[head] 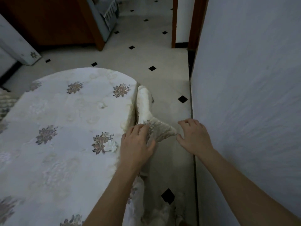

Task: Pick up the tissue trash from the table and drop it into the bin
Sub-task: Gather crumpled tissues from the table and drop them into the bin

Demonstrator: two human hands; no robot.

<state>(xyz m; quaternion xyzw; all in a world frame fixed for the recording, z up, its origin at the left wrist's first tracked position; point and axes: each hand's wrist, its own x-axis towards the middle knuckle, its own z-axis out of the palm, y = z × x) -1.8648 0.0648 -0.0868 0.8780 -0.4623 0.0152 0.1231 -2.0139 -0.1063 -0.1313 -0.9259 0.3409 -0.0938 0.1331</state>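
Closest to my camera, two bare forearms run up to the right edge of the round table. There I see the left hand curled round a raised fold of the flowered tablecloth, fingers on top and thumb beneath. The right hand hovers over the tiled floor beside the wall, fingers spread and loosely bent, holding nothing, thumb just at the fold's tip. The crumpled white tissue lies on the cloth, just left of the left hand.
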